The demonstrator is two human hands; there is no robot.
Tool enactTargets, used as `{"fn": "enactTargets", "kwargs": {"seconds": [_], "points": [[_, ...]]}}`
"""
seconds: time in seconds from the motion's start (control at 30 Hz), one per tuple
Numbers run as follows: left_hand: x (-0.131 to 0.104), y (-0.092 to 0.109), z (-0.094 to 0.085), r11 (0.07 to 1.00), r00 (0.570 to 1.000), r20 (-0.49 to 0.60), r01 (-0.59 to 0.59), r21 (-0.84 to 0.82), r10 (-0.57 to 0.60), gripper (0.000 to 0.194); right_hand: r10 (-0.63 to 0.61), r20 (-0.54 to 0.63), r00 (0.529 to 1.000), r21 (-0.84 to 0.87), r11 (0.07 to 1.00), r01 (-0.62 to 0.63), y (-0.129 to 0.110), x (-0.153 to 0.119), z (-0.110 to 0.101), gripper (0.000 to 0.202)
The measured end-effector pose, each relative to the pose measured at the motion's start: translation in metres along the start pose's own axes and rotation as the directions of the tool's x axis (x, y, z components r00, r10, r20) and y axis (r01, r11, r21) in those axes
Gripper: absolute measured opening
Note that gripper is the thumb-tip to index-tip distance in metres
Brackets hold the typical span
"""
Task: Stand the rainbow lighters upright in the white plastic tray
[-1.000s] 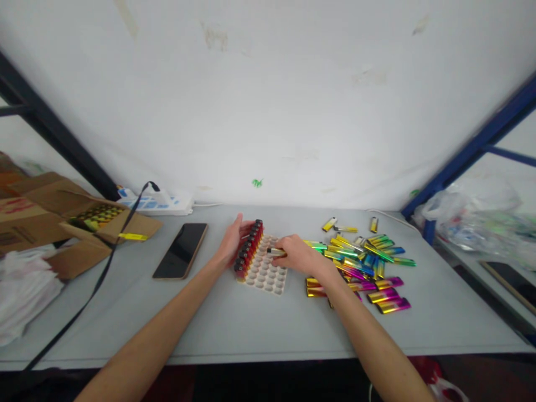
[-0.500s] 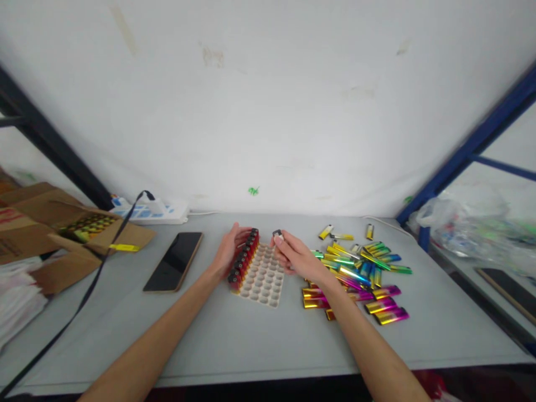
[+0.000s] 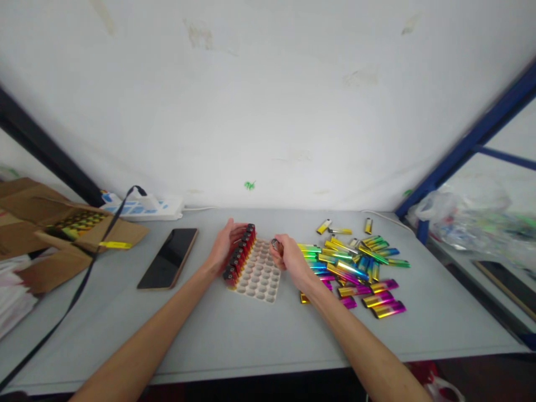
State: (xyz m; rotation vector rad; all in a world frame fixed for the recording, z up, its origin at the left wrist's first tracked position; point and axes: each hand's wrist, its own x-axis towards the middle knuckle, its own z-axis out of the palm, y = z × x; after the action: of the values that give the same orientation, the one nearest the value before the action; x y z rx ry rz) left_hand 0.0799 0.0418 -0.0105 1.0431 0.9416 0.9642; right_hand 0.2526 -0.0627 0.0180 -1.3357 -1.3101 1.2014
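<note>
A white tray (image 3: 259, 273) with rows of round holes lies on the table between my hands. Red lighters (image 3: 240, 255) with black tops stand upright in a row along its left side. My left hand (image 3: 223, 245) rests against the outer side of that row, fingers stretched out and partly hidden behind it. Closed above the tray's right edge, my right hand (image 3: 288, 257) grips a lighter (image 3: 275, 244); only its metal and dark top shows. Just right of this hand lies a loose pile of shiny lighters (image 3: 352, 271) in yellow, green, blue and purple.
A black phone (image 3: 170, 259) lies left of the tray. Farther left, an open cardboard box (image 3: 31, 240) holds yellow lighters, with a dark strap (image 3: 90, 268) crossing in front. A power strip (image 3: 163, 208) sits by the wall. Plastic bags (image 3: 469, 223) lie beyond the blue frame (image 3: 444, 167).
My right hand has turned and closed more around the lighter, its top now less exposed. My left hand stays by the row. The whole view has shifted slightly.
</note>
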Motion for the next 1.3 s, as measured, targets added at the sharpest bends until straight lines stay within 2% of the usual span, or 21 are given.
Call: {"fn": "enactTargets", "kwargs": {"seconds": [0.1, 0.17, 0.3, 0.43, 0.53, 0.6, 0.73, 0.87, 1.13, 1.3], "points": [[-0.001, 0.001, 0.001, 1.0, 1.0, -0.003, -0.001, 0.002, 0.001, 0.062, 0.069, -0.064, 0.996, 0.182, 0.982, -0.056, 0.0, 0.0, 0.0, 0.044], [-0.001, 0.001, 0.001, 1.0, 1.0, -0.002, 0.004, 0.003, -0.004, 0.06, 0.085, -0.067, 0.994, 0.239, 0.969, -0.066, 0.001, 0.002, -0.002, 0.046], [-0.001, 0.0, 0.002, 1.0, 1.0, 0.0, -0.008, 0.006, 0.008, 0.062, 0.008, -0.047, 0.999, 0.281, 0.96, 0.006, 0.004, 0.007, -0.007, 0.059], [0.0, -0.002, 0.002, 1.0, 1.0, -0.002, -0.026, 0.007, 0.026, 0.061, -0.149, -0.092, 0.985, 0.135, 0.978, 0.161, 0.0, 0.007, -0.015, 0.056], [0.0, -0.002, 0.002, 0.999, 0.999, -0.01, -0.037, 0.014, 0.037, 0.063, -0.241, -0.067, 0.968, -0.028, 0.971, 0.239, -0.002, 0.01, -0.021, 0.046], [0.0, -0.002, 0.002, 0.999, 0.999, -0.013, -0.034, 0.016, 0.035, 0.065, -0.262, -0.063, 0.963, -0.061, 0.964, 0.259, -0.001, 0.015, -0.023, 0.04], [0.0, -0.002, 0.003, 1.0, 1.0, -0.001, -0.02, 0.003, 0.02, 0.062, -0.305, -0.162, 0.939, -0.207, 0.94, 0.27, 0.005, 0.033, -0.023, 0.029], [0.0, -0.002, 0.002, 0.999, 0.999, 0.002, -0.034, -0.001, 0.034, 0.061, -0.326, -0.158, 0.932, -0.364, 0.897, 0.252, 0.009, 0.044, -0.018, 0.016], [0.0, -0.002, 0.003, 0.998, 0.998, 0.004, -0.055, 0.017, 0.055, 0.059, -0.384, -0.127, 0.915, -0.378, 0.871, 0.313, 0.018, 0.048, -0.018, 0.014], [0.0, -0.002, 0.004, 0.998, 0.999, 0.002, -0.055, 0.022, 0.055, 0.061, -0.379, -0.138, 0.915, -0.391, 0.87, 0.301, 0.018, 0.049, -0.02, 0.014]]}}
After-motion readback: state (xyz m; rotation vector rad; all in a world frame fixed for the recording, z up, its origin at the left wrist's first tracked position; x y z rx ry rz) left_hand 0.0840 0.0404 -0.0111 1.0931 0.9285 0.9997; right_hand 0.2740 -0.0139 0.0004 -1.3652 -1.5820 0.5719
